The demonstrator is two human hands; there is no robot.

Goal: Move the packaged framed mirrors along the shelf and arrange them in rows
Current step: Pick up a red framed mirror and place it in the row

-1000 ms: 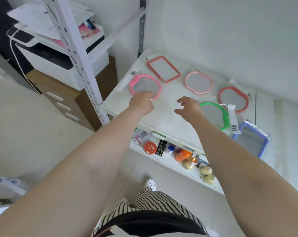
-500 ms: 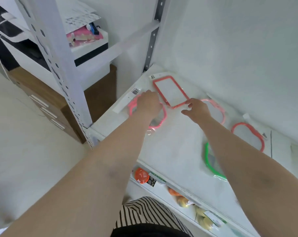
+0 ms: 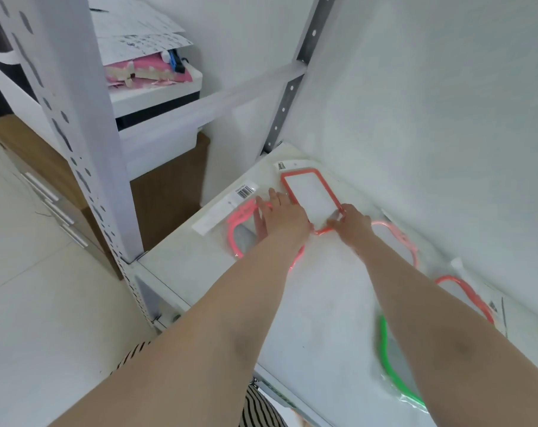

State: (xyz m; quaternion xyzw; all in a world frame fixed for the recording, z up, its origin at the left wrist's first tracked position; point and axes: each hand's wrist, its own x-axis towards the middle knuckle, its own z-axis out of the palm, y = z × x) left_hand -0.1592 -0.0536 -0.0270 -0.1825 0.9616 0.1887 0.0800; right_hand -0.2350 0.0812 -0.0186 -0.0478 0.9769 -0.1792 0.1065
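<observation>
Several packaged framed mirrors lie on the white shelf (image 3: 317, 303). A red rectangular mirror (image 3: 312, 195) sits at the back left corner. Just in front of it a pink round mirror (image 3: 240, 238) lies under my left hand (image 3: 280, 217), which rests flat on it with fingers spread, fingertips near the red frame's left edge. My right hand (image 3: 351, 224) pinches the near corner of the red rectangular mirror. A pale pink round mirror (image 3: 397, 238), a red round mirror (image 3: 465, 291) and a green mirror (image 3: 388, 359) lie to the right, partly hidden by my right forearm.
A perforated shelf upright (image 3: 85, 149) stands at the front left corner, another upright (image 3: 292, 87) at the back. The white wall (image 3: 431, 134) closes the shelf's far side. A printer with papers (image 3: 156, 103) sits on a wooden cabinet (image 3: 166, 186) to the left.
Both hands have reached further toward the back left. The left hand has slid over the pink round mirror, and the right hand has gone from near the green mirror to the red rectangular mirror's corner.
</observation>
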